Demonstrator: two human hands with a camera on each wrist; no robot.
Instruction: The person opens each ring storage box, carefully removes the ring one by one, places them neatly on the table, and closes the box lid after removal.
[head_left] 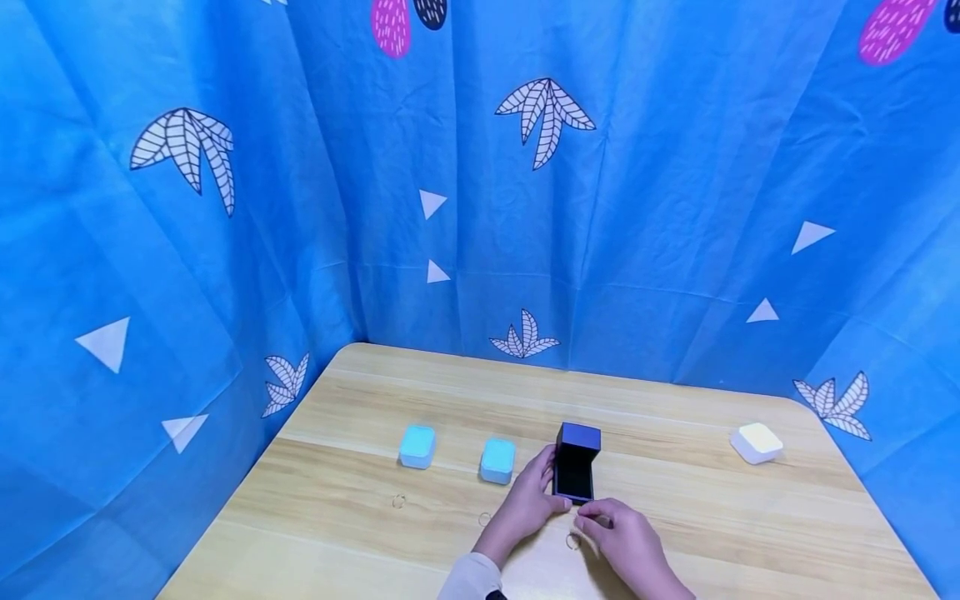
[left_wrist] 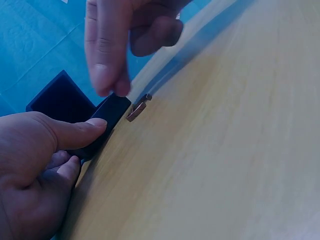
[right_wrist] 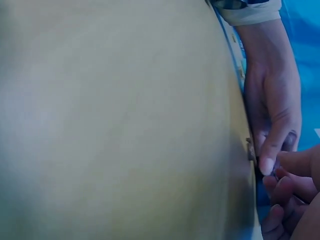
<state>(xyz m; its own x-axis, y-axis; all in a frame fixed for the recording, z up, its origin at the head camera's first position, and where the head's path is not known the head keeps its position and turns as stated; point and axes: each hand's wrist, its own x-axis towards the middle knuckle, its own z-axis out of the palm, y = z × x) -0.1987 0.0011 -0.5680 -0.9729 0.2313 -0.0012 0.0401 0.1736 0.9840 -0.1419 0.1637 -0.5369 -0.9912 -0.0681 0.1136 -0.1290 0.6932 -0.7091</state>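
A dark navy ring box stands on the table with its lid raised, showing a black inside. My left hand grips it from the left side, thumb along the front edge of the base. Close to that front edge is my right hand, its fingertips near the left thumb and nothing visible between them. In the left wrist view, the right fingers point down beside the box corner. A thin ring lies on the wood just in front of the box; the left wrist view shows this ring below the right fingertips.
Two light-blue boxes sit left of the ring box, and a white box is far right. Two more rings lie in front of the light-blue boxes. A blue curtain hangs behind the wooden table.
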